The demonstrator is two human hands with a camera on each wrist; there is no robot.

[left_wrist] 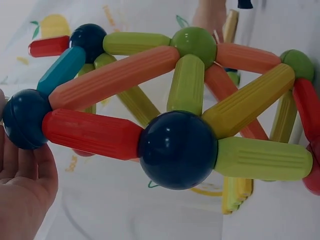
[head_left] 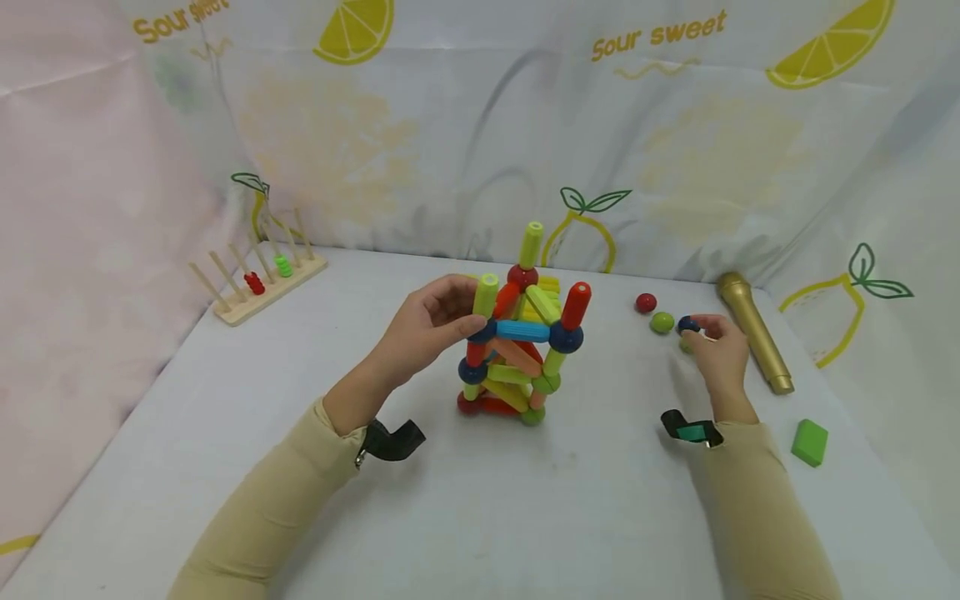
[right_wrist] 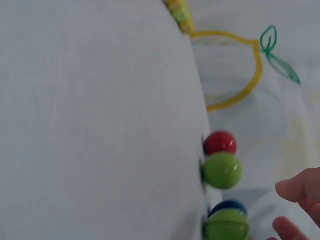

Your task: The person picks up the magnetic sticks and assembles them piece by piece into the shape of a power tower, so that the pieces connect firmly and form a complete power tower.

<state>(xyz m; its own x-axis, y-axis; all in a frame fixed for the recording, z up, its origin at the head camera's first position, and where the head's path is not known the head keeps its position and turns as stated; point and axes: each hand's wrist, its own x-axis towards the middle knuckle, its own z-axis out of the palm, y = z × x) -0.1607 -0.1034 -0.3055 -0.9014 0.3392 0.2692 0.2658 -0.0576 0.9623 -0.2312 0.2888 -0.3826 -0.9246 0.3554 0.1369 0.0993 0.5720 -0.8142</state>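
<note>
A tower of magnetic sticks and balls (head_left: pixel 522 331) stands mid-table, with three short sticks pointing up from its top balls. My left hand (head_left: pixel 427 321) holds its top left corner, thumb in front of the dark blue ball and fingers behind. In the left wrist view, those fingers (left_wrist: pixel 37 172) lie against that corner ball (left_wrist: pixel 25 119). My right hand (head_left: pixel 720 354) is over at the loose balls, fingertips right at a dark blue ball (head_left: pixel 687 325). In the right wrist view its fingers (right_wrist: pixel 300 186) are apart, beside a green ball (right_wrist: pixel 226 225) that partly hides the blue one.
A red ball (head_left: pixel 646 303) and a green ball (head_left: pixel 662 322) lie left of my right hand. Beyond it are a gold microphone (head_left: pixel 756 333) and a green block (head_left: pixel 810 442). Yellow sticks (head_left: pixel 548 287) show behind the tower. A wooden peg rack (head_left: pixel 273 292) stands far left.
</note>
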